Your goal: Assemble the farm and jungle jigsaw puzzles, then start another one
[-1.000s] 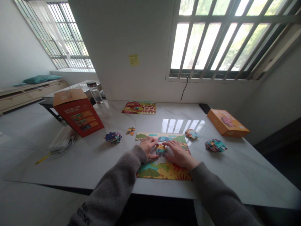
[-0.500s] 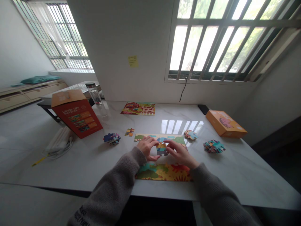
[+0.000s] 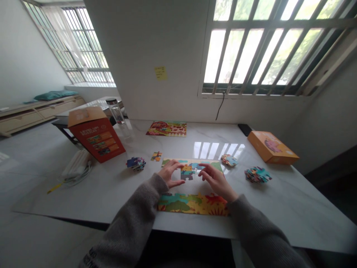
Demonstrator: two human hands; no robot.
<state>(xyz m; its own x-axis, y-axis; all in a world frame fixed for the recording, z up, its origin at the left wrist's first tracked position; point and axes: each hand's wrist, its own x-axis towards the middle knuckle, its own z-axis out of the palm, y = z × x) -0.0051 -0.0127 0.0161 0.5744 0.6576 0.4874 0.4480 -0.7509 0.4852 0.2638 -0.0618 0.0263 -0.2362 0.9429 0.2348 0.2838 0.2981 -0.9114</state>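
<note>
Cardboard jigsaw pieces [image 3: 187, 172], joined in a small block, lie on the white marble tabletop [image 3: 279, 208] between both hands. Left hand [image 3: 169, 174] curved, fingertips at the block's left edge, grip unclear; right hand [image 3: 215, 178] open, just beside it. Colourful assembled puzzle strip [image 3: 192, 205] lies nearer the person; loose piece pile [image 3: 257, 174] at right.

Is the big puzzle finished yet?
No, unfinished: the jigsaw puzzle has a gap across its middle, between its top and bottom parts.
</note>
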